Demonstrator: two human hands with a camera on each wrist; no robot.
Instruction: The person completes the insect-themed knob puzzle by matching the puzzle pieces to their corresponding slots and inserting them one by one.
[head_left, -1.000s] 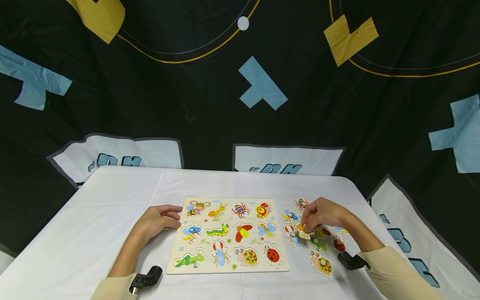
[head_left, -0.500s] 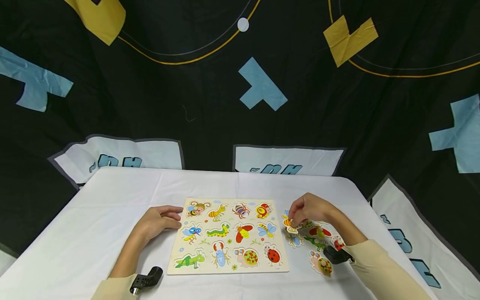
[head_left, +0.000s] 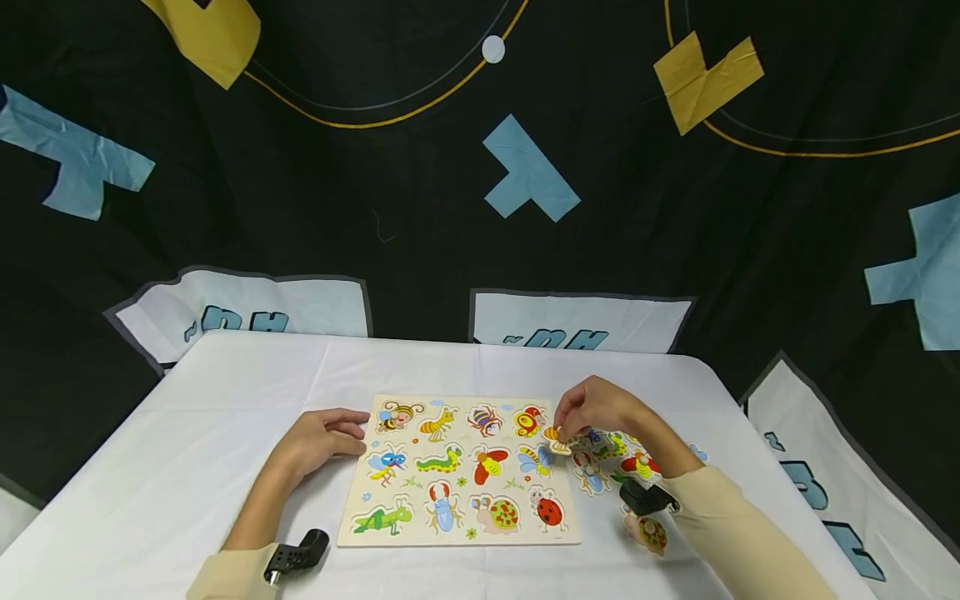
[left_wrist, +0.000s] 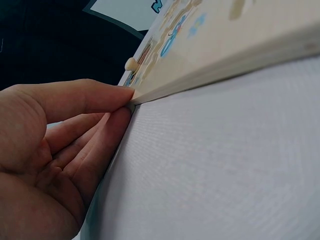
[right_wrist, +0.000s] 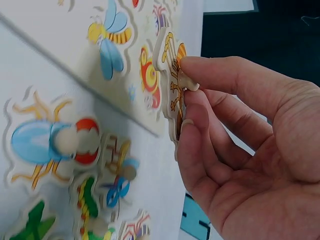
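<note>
A wooden insect puzzle board [head_left: 459, 471] lies flat on the table, with colourful bug pictures across it. My left hand [head_left: 318, 442] rests at its left edge, the fingertips touching the edge near a corner in the left wrist view, fingers fairly straight. My right hand [head_left: 597, 407] pinches the small knob of an orange ant puzzle piece [right_wrist: 172, 82] between thumb and fingers. That piece is held tilted, just over the board's right edge. Beside the board lie loose pieces, among them a blue stag beetle piece [right_wrist: 37, 147] and a green caterpillar piece [right_wrist: 86, 202].
A snail piece [head_left: 645, 532] lies nearest the front, partly under the right wrist's black camera [head_left: 647, 497]. The right forearm covers some loose pieces. White cloth covers the table [head_left: 247, 392], and a black curtain [head_left: 420, 208] hangs behind it.
My right hand has carried the ant piece leftward from the loose pile to the board's right edge. The left hand has stayed at the board's left edge.
</note>
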